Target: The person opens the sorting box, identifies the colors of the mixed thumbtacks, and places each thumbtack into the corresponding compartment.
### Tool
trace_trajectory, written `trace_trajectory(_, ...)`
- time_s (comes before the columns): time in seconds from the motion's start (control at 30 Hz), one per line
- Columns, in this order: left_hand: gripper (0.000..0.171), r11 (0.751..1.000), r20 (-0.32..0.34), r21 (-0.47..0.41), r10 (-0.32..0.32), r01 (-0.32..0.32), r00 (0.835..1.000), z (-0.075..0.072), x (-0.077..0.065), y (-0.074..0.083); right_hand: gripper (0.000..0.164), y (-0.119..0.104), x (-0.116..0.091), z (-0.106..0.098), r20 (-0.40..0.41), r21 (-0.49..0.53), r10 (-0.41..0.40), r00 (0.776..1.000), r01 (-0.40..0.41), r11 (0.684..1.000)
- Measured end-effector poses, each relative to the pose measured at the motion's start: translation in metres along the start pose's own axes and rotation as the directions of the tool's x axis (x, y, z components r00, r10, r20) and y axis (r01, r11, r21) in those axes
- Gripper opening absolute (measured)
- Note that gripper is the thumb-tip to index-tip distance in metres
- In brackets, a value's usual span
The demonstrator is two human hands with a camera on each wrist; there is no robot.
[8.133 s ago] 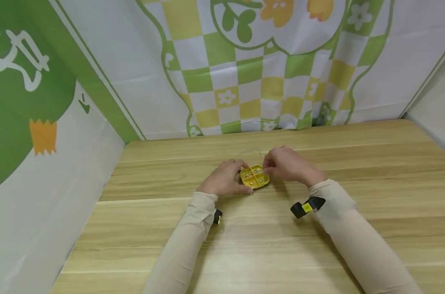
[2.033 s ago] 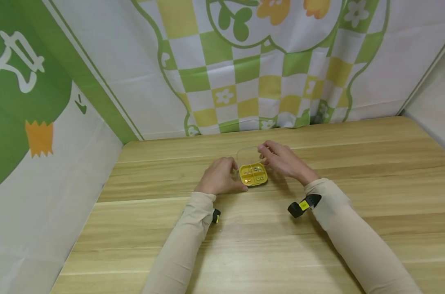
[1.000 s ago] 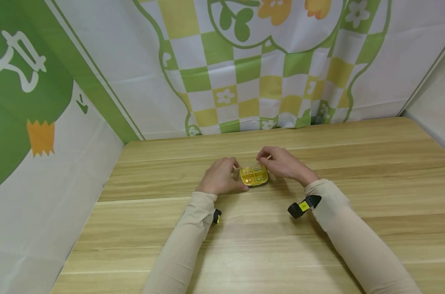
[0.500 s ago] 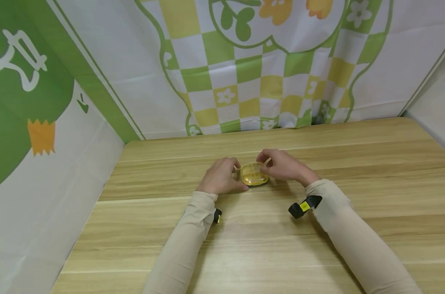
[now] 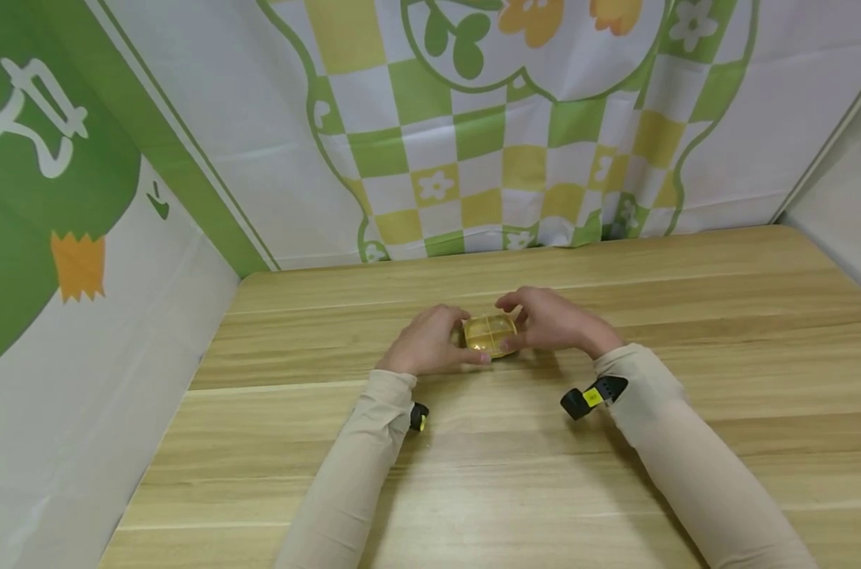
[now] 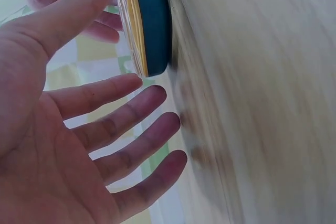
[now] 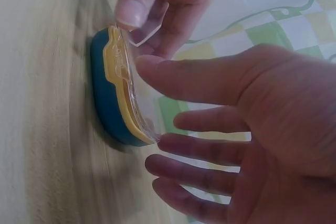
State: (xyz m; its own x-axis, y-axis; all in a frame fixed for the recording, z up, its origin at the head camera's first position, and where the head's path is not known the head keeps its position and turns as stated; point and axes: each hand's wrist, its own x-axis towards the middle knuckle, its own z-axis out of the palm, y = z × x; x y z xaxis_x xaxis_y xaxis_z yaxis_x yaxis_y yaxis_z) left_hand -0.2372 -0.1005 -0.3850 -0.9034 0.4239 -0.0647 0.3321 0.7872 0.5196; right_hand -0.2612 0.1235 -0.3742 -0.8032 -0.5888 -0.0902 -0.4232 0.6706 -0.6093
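Note:
A small divided storage case lies flat on the table, its clear lid down over yellow compartments. In the wrist views the case has a dark teal base and a yellow rim. My left hand holds the left end of the case, thumb at the front edge and index finger near the far corner; its other fingers are spread. My right hand rests its thumb on the lid's right side, its other fingers loose and apart behind. Glare hides the small pieces inside.
The wooden table extends around the case on all sides. A green, yellow and white checked curtain hangs along the back edge. A printed cloth covers the left side. Both wrists wear black straps.
The clear lid, standing up behind the case two seconds ago, has swung down over the compartments. Since half a second ago, my right thumb has moved toward the lid's front and my left thumb farther right.

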Motion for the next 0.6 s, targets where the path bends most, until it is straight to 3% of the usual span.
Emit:
trace_trajectory(0.2, 0.035, 1.000, 0.011, 0.000, 0.031, -0.031, 0.999, 0.0008, 0.0008, 0.0030, 0.066, -0.0025, 0.0005, 0.0033, 0.027, -0.042, -0.005, 1.000, 0.006, 0.999)
trace_trajectory(0.6, 0.030, 0.999, -0.014, 0.035, 0.016, -0.015, 1.000, 0.0030, 0.0001, 0.0066, 0.060, -0.0018, 0.0019, 0.0064, 0.013, -0.073, -0.035, 0.999, 0.036, 0.997)
